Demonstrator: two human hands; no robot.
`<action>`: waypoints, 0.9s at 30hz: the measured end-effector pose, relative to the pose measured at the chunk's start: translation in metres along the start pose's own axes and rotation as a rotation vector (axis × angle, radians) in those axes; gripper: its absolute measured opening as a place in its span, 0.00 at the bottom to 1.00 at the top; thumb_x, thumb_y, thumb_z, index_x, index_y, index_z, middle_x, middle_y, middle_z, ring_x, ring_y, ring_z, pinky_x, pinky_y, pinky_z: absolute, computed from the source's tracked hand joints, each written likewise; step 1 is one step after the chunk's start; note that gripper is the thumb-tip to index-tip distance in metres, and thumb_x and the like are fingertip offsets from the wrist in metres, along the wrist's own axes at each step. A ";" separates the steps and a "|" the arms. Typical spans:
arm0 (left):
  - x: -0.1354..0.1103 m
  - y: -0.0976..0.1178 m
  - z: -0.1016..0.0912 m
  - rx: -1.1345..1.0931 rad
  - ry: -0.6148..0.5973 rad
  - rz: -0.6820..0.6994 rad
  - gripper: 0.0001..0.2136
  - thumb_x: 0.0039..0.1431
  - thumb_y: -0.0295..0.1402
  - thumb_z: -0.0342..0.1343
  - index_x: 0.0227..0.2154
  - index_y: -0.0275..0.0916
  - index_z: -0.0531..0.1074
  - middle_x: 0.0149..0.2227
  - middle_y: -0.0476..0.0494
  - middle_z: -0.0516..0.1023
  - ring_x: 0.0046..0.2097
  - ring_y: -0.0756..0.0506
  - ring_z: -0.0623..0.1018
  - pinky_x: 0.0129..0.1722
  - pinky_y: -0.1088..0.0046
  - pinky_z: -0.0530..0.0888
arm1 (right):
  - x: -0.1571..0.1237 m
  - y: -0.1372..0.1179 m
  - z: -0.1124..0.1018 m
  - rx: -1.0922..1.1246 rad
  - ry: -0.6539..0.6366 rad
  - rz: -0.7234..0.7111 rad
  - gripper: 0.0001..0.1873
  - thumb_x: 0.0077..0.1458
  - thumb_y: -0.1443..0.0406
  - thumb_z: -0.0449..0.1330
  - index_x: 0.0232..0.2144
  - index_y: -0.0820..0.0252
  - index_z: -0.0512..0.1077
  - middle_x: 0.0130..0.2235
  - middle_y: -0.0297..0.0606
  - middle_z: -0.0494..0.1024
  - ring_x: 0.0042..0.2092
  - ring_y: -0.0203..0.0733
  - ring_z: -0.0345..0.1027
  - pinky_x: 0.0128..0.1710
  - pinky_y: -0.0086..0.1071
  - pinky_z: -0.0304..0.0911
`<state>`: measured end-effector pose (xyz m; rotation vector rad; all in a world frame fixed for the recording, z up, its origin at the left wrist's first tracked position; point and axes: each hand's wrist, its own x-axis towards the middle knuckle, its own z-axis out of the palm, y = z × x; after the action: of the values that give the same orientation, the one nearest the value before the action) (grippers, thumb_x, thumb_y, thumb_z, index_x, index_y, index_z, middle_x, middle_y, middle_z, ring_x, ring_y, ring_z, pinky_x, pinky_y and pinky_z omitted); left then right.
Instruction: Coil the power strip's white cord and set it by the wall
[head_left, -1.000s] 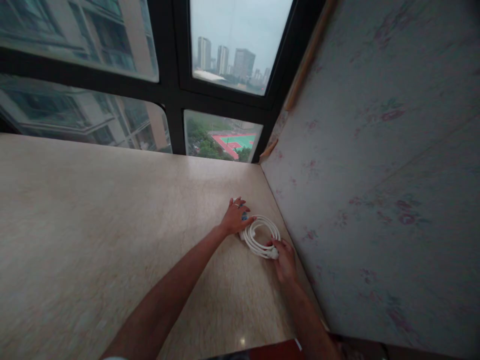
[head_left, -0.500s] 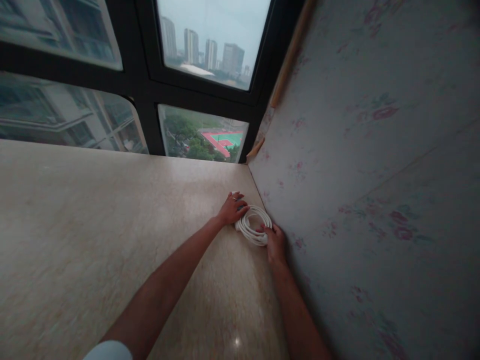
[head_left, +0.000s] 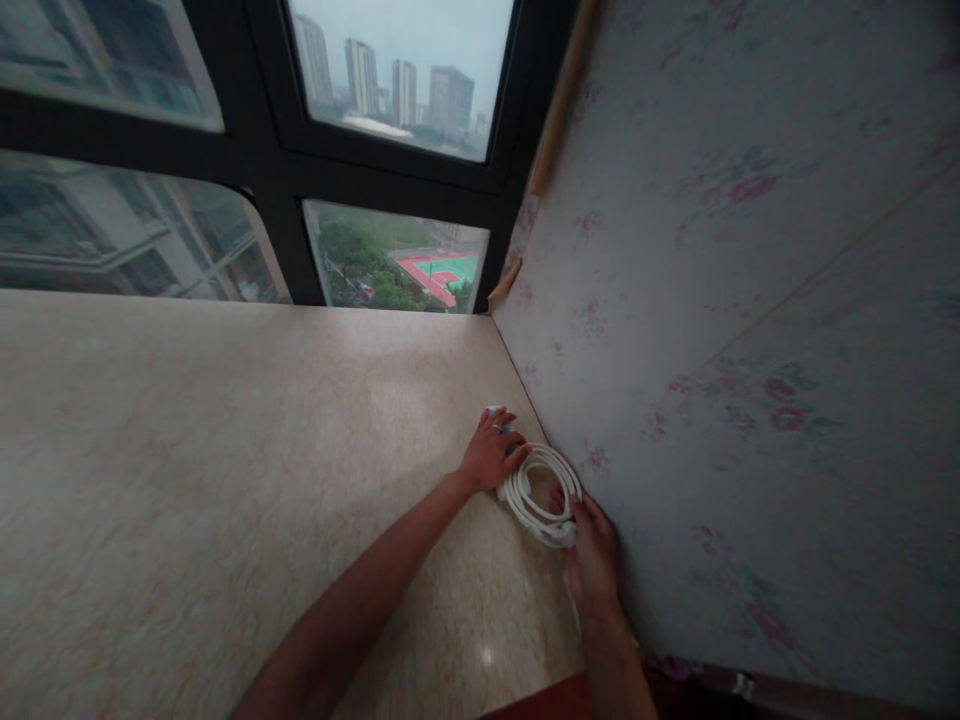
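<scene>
A white cable (head_left: 534, 522) lies wound in several loops on the stone sill, close to the wall. My right hand (head_left: 596, 550) grips the near right side of the coil, thumb on top and fingers reaching inside the loop. A pale plug-like piece (head_left: 564, 533) shows beside my right thumb. My left hand (head_left: 491, 455), with a ring on one finger, is closed over a narrow white bar at the coil's left side, which looks like a power strip (head_left: 493, 409). Only its ends show; the middle is hidden under my palm and fingers.
The beige stone sill (head_left: 225, 450) runs left along a dark-framed window (head_left: 375, 175). A flower-papered wall (head_left: 712, 350) rises right beside my right hand. A strip of wallpaper peels (head_left: 506, 283) at the window corner. Something red (head_left: 544, 697) shows at the bottom edge.
Both hands have come nearer and to the right along the wall, with the coiled cable and white bar moving along between them. The view has shifted slightly; a red edge now shows below.
</scene>
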<state>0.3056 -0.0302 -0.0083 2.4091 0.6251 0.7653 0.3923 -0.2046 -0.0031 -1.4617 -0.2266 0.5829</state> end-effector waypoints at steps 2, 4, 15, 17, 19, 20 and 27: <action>-0.001 -0.002 0.000 0.000 -0.006 0.000 0.17 0.63 0.45 0.49 0.39 0.41 0.79 0.59 0.36 0.68 0.66 0.38 0.59 0.67 0.52 0.47 | -0.006 0.001 0.004 0.067 0.054 -0.010 0.17 0.46 0.57 0.63 0.38 0.58 0.77 0.40 0.40 0.82 0.40 0.46 0.76 0.38 0.35 0.71; -0.001 -0.004 -0.002 0.005 -0.008 0.002 0.18 0.63 0.46 0.49 0.39 0.41 0.79 0.59 0.37 0.68 0.66 0.38 0.59 0.67 0.52 0.47 | -0.011 0.005 0.007 0.069 0.095 -0.027 0.19 0.47 0.56 0.63 0.40 0.58 0.76 0.43 0.40 0.81 0.43 0.46 0.75 0.40 0.36 0.71; -0.008 0.003 -0.005 0.025 0.020 -0.061 0.18 0.62 0.48 0.50 0.39 0.43 0.80 0.60 0.38 0.68 0.66 0.36 0.57 0.66 0.49 0.47 | -0.051 0.006 -0.018 -0.523 0.062 -0.427 0.38 0.55 0.50 0.57 0.62 0.65 0.61 0.66 0.50 0.56 0.68 0.54 0.47 0.66 0.49 0.41; -0.008 0.004 -0.005 0.021 0.017 -0.067 0.19 0.63 0.48 0.49 0.40 0.43 0.80 0.60 0.38 0.67 0.66 0.36 0.57 0.66 0.49 0.47 | -0.053 0.007 -0.017 -0.592 -0.001 -0.553 0.32 0.58 0.52 0.55 0.60 0.63 0.63 0.66 0.49 0.57 0.67 0.53 0.47 0.66 0.50 0.42; -0.008 0.003 -0.005 0.000 0.015 -0.068 0.20 0.64 0.48 0.46 0.42 0.44 0.80 0.60 0.39 0.68 0.67 0.37 0.57 0.66 0.48 0.47 | -0.053 0.010 -0.016 -0.637 -0.061 -0.624 0.29 0.60 0.54 0.53 0.59 0.62 0.65 0.65 0.50 0.59 0.67 0.52 0.50 0.64 0.52 0.45; -0.009 0.002 -0.004 -0.017 0.020 -0.067 0.20 0.65 0.48 0.44 0.43 0.44 0.79 0.60 0.39 0.68 0.67 0.37 0.57 0.66 0.48 0.47 | -0.052 0.013 -0.015 -0.660 -0.083 -0.645 0.27 0.61 0.55 0.53 0.58 0.62 0.66 0.65 0.50 0.60 0.66 0.52 0.51 0.64 0.52 0.47; -0.014 -0.012 0.006 -0.239 0.267 -0.085 0.22 0.66 0.45 0.45 0.51 0.36 0.73 0.59 0.34 0.69 0.66 0.40 0.59 0.64 0.54 0.57 | -0.042 0.026 -0.028 -0.851 -0.211 -0.822 0.30 0.59 0.53 0.56 0.60 0.61 0.64 0.64 0.51 0.62 0.65 0.54 0.53 0.61 0.54 0.54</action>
<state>0.2959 -0.0316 -0.0252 2.0684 0.6920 1.0717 0.3642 -0.2495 -0.0230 -1.9079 -1.2912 -0.0766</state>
